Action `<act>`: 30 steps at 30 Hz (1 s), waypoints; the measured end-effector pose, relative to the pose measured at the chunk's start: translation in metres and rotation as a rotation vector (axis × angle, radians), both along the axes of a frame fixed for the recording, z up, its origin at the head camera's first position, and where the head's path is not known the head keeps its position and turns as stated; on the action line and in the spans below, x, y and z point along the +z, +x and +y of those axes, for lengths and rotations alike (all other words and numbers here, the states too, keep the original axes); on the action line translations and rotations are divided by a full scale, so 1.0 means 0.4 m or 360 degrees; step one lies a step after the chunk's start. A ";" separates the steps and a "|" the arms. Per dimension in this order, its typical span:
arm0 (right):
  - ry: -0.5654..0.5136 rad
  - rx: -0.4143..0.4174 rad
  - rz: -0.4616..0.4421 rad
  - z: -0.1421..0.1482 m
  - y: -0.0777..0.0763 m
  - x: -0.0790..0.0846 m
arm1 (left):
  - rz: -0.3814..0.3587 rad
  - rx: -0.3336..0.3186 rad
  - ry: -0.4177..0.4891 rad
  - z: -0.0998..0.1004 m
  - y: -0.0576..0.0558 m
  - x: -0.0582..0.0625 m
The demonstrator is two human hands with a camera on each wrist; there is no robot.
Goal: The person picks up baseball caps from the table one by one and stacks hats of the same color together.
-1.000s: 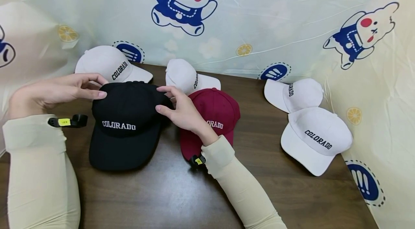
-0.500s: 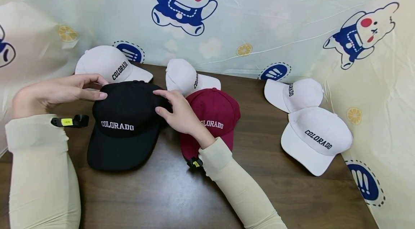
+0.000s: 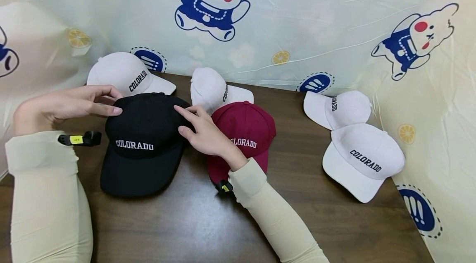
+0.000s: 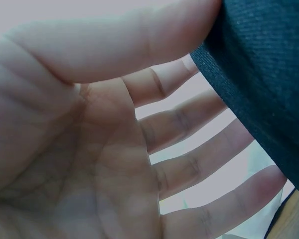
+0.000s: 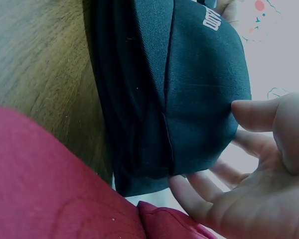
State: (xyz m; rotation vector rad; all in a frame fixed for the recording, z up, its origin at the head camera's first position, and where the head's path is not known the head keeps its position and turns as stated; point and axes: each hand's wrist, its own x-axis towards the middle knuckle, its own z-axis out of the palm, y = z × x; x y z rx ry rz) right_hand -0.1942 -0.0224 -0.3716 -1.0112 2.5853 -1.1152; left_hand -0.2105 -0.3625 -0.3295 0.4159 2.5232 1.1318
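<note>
A black baseball cap (image 3: pixel 139 143) with white COLORADO lettering sits on the left of the table, brim towards me. Layered dark folds show under its crown in the right wrist view, like caps nested together. My left hand (image 3: pixel 72 106) holds its left rear side, thumb (image 4: pixel 154 35) in front and fingers passing behind the cloth. On the opposite side my right hand (image 3: pixel 204 130) holds the crown, thumb (image 5: pixel 254 114) against it and fingers around the back edge. A maroon cap (image 3: pixel 245 120) stands right beside it, partly covered by my right hand and forearm.
Behind the black cap lies a white cap (image 3: pixel 115 70), and another white cap (image 3: pixel 208 89) is behind the maroon one. Two more, a rear white cap (image 3: pixel 349 110) and a front white cap (image 3: pixel 366 157), touch at the right. A printed curtain (image 3: pixel 279 19) encloses the wooden table (image 3: pixel 208 221).
The black cap has shifted slightly left. My right hand moved left with it, and its index finger has slid further onto the crown. The other caps stay put.
</note>
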 end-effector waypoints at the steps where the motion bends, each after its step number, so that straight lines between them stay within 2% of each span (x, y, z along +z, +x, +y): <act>1: 0.0011 0.0006 -0.0010 0.000 0.000 0.000 | 0.0006 0.0009 -0.0010 0.000 0.000 0.000; 5: 0.0041 0.0031 -0.0045 0.001 0.002 0.000 | 0.0030 0.0036 -0.0052 -0.002 0.000 0.000; 10: 0.0065 0.0049 -0.0048 0.001 0.001 -0.002 | -0.0014 0.0045 -0.0062 -0.004 -0.004 0.000; 15: 0.0079 0.0065 -0.0062 0.001 0.001 -0.006 | -0.0028 0.0044 -0.0132 -0.006 -0.008 0.002; 20: 0.0083 0.0099 -0.0077 0.002 0.001 -0.008 | -0.0028 0.0047 -0.0202 -0.005 -0.006 0.004; 27: 0.0074 0.0162 -0.0102 0.002 -0.003 -0.015 | -0.0036 0.0082 -0.0183 -0.016 0.000 0.003; 30: 0.0068 0.0193 -0.0133 0.001 -0.004 -0.018 | -0.0049 0.0097 -0.0232 -0.022 0.007 0.006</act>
